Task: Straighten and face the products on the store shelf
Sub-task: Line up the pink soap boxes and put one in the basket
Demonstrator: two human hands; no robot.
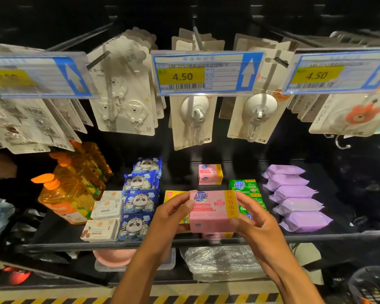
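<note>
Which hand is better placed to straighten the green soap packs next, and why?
Probably the right hand: gripping the pink soap box, it sits directly before the green soap packs. The left hand is across the box, by the yellow pack.

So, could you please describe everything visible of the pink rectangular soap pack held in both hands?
The pink rectangular soap pack is a wrapped block with a blue logo at upper left and a yellow band near its right end. It is held level above the front edge of the dark shelf, printed face to the camera. The left hand grips its left end, the right hand its right end. A similar pink pack lies beneath; contact unclear.
</note>
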